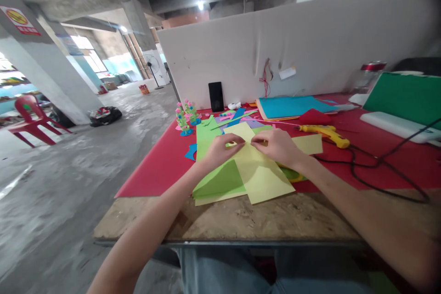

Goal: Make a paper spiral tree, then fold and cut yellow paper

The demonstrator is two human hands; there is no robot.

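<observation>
My left hand [220, 149] and my right hand [277, 146] both rest on a pale yellow sheet of paper [262, 177], fingers curled and pinching it along its middle. The sheet lies slanted over green sheets [220, 179] stacked on the red table cover [158, 165]. A yellow glue gun [327, 134] lies just right of my right hand, its black cord [375, 167] trailing right.
Blue and orange sheets [292, 106], paper scraps, small paper flower models [186, 117] and a black phone [216, 96] stand toward the white partition [310, 46]. A green board [406, 96] sits at right. The bare wooden table edge [241, 220] is nearest me. A red chair [29, 117] stands far left.
</observation>
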